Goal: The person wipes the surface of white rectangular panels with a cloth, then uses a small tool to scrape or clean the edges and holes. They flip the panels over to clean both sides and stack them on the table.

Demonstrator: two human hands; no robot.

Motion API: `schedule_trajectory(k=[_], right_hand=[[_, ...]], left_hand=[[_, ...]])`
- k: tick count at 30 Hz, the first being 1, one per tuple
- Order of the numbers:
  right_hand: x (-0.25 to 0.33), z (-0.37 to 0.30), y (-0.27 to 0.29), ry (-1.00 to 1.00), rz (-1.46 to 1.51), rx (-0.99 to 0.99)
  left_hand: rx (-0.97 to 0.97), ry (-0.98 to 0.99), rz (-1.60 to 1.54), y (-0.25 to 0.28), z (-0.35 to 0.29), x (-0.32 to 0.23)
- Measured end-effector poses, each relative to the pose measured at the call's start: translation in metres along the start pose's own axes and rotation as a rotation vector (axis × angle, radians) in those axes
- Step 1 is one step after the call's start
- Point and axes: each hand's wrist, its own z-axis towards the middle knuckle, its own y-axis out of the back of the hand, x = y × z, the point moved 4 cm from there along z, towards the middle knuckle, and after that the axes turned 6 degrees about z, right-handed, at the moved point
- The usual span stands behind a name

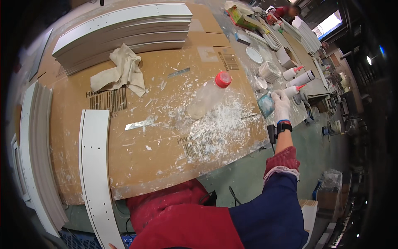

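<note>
My right hand (281,104), in a white glove, reaches to the table's right side with its fingers curled. It is at the edge of a flat teal piece (265,105); whether the fingers grip this or something smaller is hidden. Of my left hand (112,246) only a fingertip shows at the lower edge, by the near end of a long white board (94,153) with small holes. That board lies partly on the cardboard-covered table (137,166) and juts over its near edge. A clear plastic bottle (203,99) with a red cap is left of my right hand, among white flakes.
Stacked white boards stand at the back (124,25) and along the left (35,145). A cream cloth (122,68) and two metal strips (139,124) lie on the cardboard. Red-tipped bottles (293,91) and tubs crowd the right side. Another person (286,13) is far right.
</note>
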Motion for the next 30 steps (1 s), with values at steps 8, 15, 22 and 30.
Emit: schedule_trajectory(k=[8,15,22,30], right_hand=[[0.004,0.088,-0.038,0.446,-0.766,0.011],[-0.009,0.103,-0.060,0.382,-0.852,0.165],[-0.025,0.111,-0.066,0.391,-0.818,0.235],[-0.029,0.114,-0.046,0.295,-0.560,0.119]], left_hand=[[-0.054,0.004,0.032,-0.014,-0.016,0.000],[-0.090,0.018,0.060,-0.018,-0.024,0.000],[-0.086,0.023,0.081,-0.021,-0.025,-0.003],[-0.079,0.022,0.085,-0.019,-0.025,-0.006]])
